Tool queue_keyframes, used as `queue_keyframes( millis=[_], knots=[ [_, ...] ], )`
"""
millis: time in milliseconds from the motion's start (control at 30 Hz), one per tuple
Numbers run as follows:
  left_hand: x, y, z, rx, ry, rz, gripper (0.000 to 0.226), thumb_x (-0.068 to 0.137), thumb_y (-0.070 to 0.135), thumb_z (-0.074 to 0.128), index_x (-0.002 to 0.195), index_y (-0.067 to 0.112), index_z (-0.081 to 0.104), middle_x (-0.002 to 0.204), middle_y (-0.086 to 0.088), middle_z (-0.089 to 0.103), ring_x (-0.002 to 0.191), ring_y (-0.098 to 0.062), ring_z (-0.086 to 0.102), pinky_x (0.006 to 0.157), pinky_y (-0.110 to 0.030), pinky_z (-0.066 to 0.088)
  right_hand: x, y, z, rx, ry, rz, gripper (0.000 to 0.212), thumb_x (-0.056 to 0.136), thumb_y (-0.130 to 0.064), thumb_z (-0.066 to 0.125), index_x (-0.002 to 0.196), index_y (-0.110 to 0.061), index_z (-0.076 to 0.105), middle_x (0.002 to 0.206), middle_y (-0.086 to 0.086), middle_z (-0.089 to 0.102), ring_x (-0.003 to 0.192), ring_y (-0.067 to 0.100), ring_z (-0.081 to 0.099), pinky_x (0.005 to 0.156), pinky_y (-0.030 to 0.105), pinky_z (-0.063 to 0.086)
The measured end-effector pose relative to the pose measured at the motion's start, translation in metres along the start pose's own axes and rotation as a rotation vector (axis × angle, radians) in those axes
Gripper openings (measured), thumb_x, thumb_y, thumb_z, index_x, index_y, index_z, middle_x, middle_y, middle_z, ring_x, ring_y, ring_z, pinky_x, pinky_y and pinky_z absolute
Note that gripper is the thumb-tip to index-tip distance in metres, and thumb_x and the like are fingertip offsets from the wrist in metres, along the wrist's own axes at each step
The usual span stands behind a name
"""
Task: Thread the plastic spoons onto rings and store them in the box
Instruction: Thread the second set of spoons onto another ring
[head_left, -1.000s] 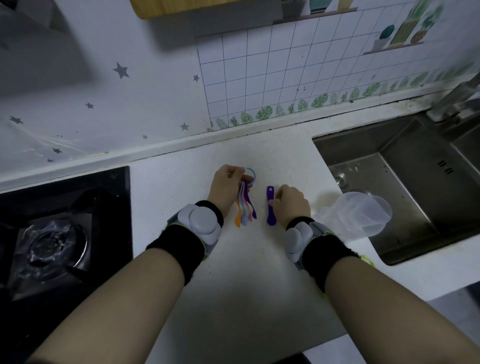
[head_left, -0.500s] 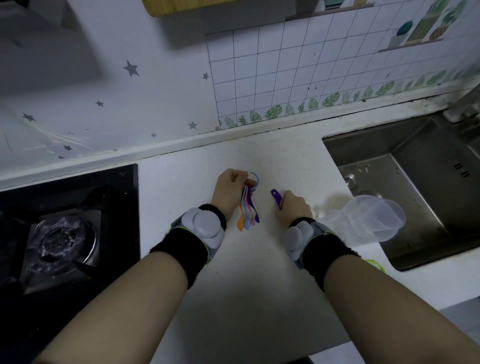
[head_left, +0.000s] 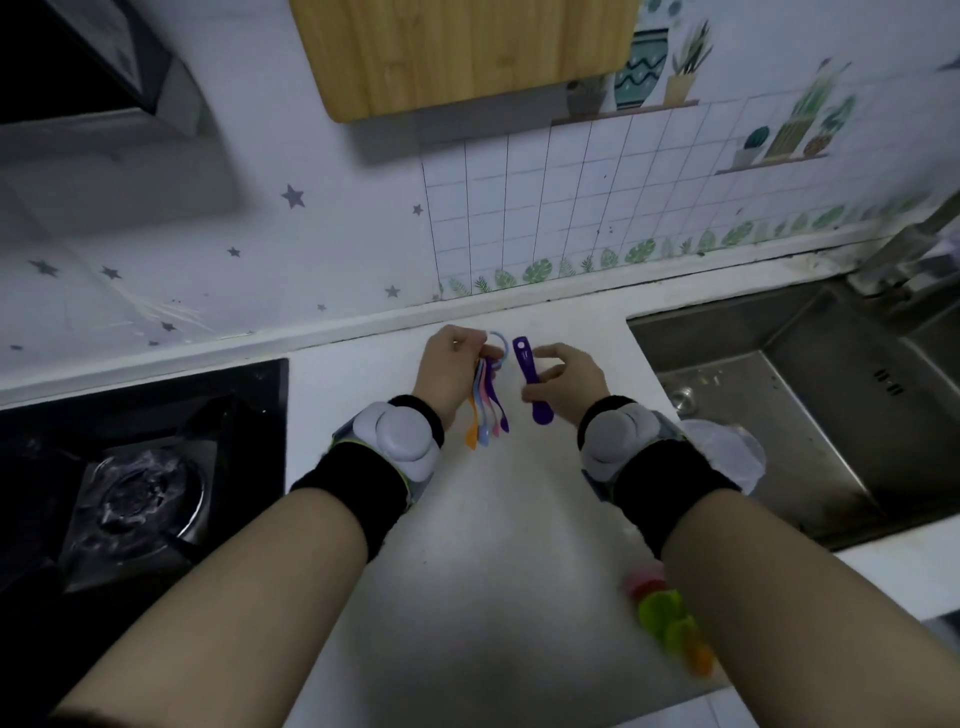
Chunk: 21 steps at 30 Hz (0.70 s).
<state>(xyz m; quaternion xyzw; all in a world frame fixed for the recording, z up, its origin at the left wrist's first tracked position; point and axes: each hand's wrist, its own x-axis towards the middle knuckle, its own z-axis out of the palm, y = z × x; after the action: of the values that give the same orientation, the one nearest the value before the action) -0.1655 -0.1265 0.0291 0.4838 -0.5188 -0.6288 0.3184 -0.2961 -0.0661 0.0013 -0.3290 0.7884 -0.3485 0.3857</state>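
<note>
My left hand (head_left: 451, 370) pinches a pale blue ring (head_left: 500, 347) above the white counter. Several small spoons (head_left: 487, 410) in orange, blue, pink and purple hang from it. My right hand (head_left: 569, 383) holds a purple spoon (head_left: 531, 382) upright by its handle, bowl down, its holed end just right of the ring. A clear plastic box (head_left: 727, 452) lies behind my right wrist at the sink's edge, partly hidden.
A steel sink (head_left: 810, 410) sits to the right, a black gas hob (head_left: 135, 467) to the left. More coloured spoons (head_left: 670, 623), red, green and orange, lie on the counter (head_left: 467, 571) under my right forearm. A wooden board (head_left: 467, 52) hangs on the wall.
My right hand has lifted the purple spoon off the counter and turned it upright, close to the ring. The camera view has tilted up and moved nearer the wall.
</note>
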Motion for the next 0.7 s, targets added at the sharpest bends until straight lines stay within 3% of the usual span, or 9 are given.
queue_keyframes(
  millis=[100,200,367,500,700],
  knots=[
    [-0.003,0.018,0.001,0.003,-0.007,0.072,0.022,0.098,0.006,0.042,0.077,0.007,0.051,0.071,-0.009,0.060,0.059,-0.022,0.054,0.054,-0.024,0.050,-0.010,-0.025,-0.012,0.147,-0.025,-0.076,0.055,0.070,0.007,0.072,0.122,-0.008,0.059,0.082,0.015,0.069,0.073,0.028,0.063,0.082,0.038,0.054],
    [-0.009,0.040,0.004,0.032,0.000,0.165,0.031,0.097,0.005,0.041,0.069,0.012,0.051,0.069,-0.009,0.060,0.061,-0.020,0.055,0.065,-0.030,0.049,-0.022,-0.053,-0.026,0.331,-0.101,-0.127,0.051,0.074,0.015,0.066,0.121,0.001,0.054,0.071,0.011,0.062,0.060,0.023,0.053,0.068,0.033,0.050],
    [-0.017,0.068,0.010,0.032,0.026,0.224,0.022,0.099,0.009,0.042,0.078,0.013,0.049,0.075,-0.007,0.063,0.065,-0.017,0.058,0.079,-0.039,0.052,-0.037,-0.088,-0.050,0.405,-0.165,-0.194,0.043,0.079,0.010,0.059,0.121,-0.002,0.056,0.070,0.011,0.052,0.057,0.016,0.043,0.059,0.024,0.038],
    [-0.027,0.095,0.014,0.034,0.027,0.289,0.028,0.099,0.010,0.042,0.074,0.015,0.051,0.074,-0.004,0.063,0.062,-0.014,0.058,0.070,-0.029,0.051,-0.046,-0.108,-0.071,0.497,-0.144,-0.259,0.032,0.089,0.003,0.052,0.120,-0.001,0.056,0.072,0.008,0.057,0.059,0.012,0.046,0.055,0.019,0.040],
    [-0.033,0.127,0.021,0.027,0.014,0.343,0.021,0.099,0.013,0.044,0.080,0.013,0.053,0.076,-0.004,0.063,0.067,-0.015,0.059,0.079,-0.035,0.051,-0.053,-0.127,-0.095,0.438,-0.110,-0.381,0.027,0.095,-0.014,0.052,0.119,-0.006,0.061,0.075,0.001,0.057,0.058,0.008,0.043,0.055,0.017,0.039]
  ],
)
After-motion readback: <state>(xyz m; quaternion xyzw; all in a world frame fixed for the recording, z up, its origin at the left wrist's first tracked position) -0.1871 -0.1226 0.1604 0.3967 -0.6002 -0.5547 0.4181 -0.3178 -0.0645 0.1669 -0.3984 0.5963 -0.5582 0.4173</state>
